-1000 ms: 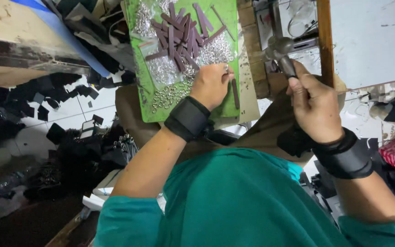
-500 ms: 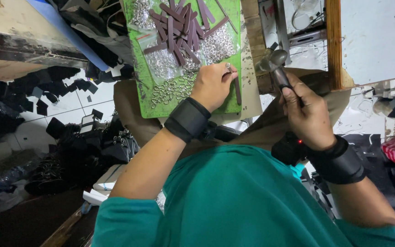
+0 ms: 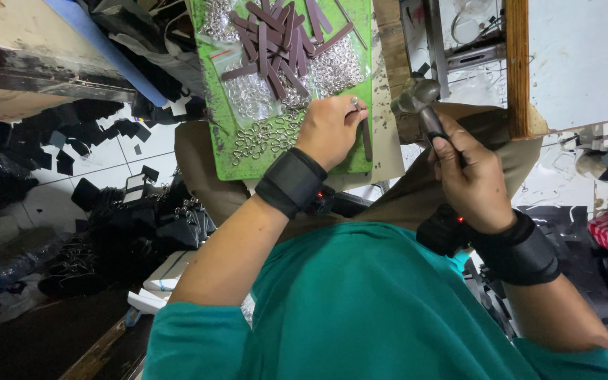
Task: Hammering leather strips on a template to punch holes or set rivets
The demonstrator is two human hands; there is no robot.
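Tightly curled right fingers grip a hammer; left fingers pinch a strip.

One head-worn camera is looking steeply down from above the person's teal-shirted chest, which is filling the frame's lower half, close under the lens. It is facing forward toward twelve o'clock, where the green board is lying near. The left hand is sitting just above centre, the right hand at three o'clock, the tiled floor spreading at nine o'clock
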